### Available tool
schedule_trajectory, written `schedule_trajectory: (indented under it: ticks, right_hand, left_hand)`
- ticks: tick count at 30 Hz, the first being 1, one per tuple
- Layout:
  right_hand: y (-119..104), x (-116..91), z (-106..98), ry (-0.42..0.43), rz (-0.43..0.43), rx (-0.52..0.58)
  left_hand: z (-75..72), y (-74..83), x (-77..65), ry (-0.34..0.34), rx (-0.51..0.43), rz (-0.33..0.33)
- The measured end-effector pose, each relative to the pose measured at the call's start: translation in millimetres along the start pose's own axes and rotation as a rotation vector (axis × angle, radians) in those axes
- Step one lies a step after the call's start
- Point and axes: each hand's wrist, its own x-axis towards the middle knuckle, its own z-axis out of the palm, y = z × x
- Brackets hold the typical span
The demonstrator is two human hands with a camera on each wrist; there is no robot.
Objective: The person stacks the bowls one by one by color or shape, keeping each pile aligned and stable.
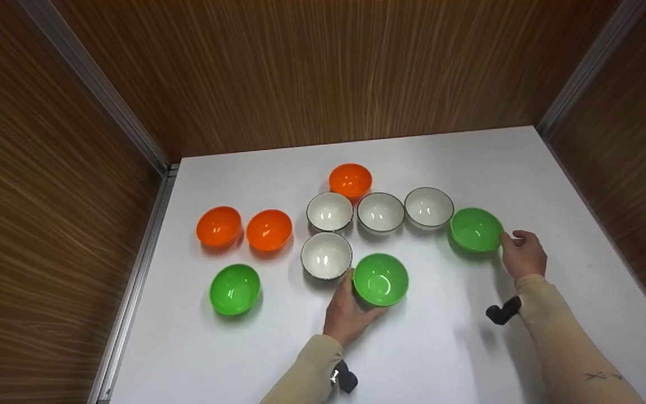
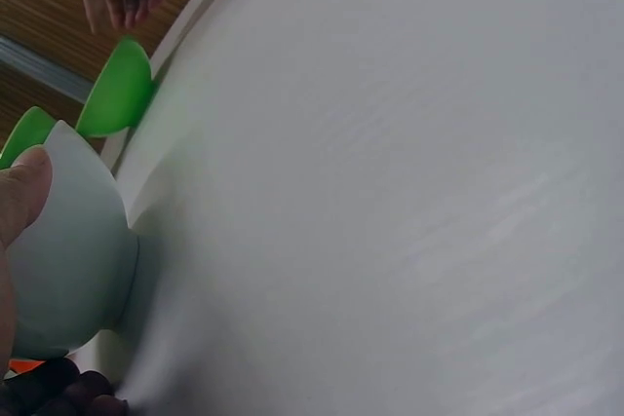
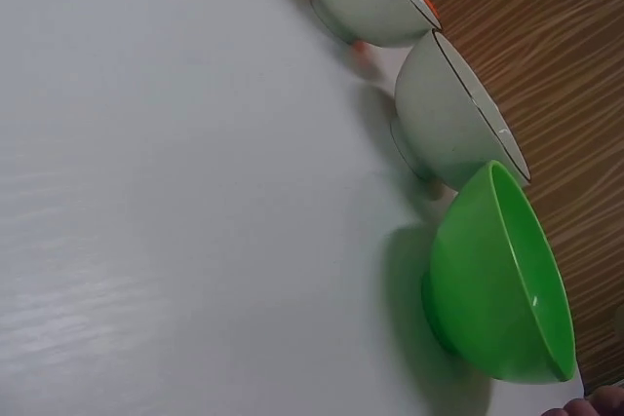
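Observation:
My left hand (image 1: 348,317) holds a green bowl (image 1: 381,279), thumb at the near side and fingers at the left. In the left wrist view, the bowl under the thumb (image 2: 24,197) shows a pale outer wall (image 2: 73,241) with green above its rim; whether two bowls are nested I cannot tell. At the right end of the bowl row stands another green bowl (image 1: 476,230). My right hand (image 1: 525,255) is at that bowl's right rim, fingers loosely bent. Both wrist views show a small gap between this hand and the bowl, also seen as green (image 3: 497,280).
Three white bowls stand in a row, the rightmost white bowl (image 1: 428,207) beside the green one. A fourth white bowl (image 1: 326,256) stands nearer. One orange bowl (image 1: 351,179) is behind; two orange bowls (image 1: 219,227) and a green bowl (image 1: 235,289) are left. Wood-grain panels (image 1: 300,73) enclose the white table (image 1: 188,359).

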Motion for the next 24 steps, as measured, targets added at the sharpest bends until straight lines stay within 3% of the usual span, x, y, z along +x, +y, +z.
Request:
schedule_trajectory:
  ticks: [6,18,24]
  right_hand:
    - [5.1,2.9,5.1,-0.070,0.023,0.040]
    - [10.2,2.4,10.1,-0.119,0.012,-0.009]
    - [10.3,4.1,11.8,-0.176,0.057,0.041]
  left_hand:
    - [0.0,-0.4,0.1,0.008,0.015,0.025]
    - [0.1,-1.4,0.1,-0.007,0.001,0.000]
    - [-0.3,-1.1,0.1,-0.015,-0.008,-0.013]
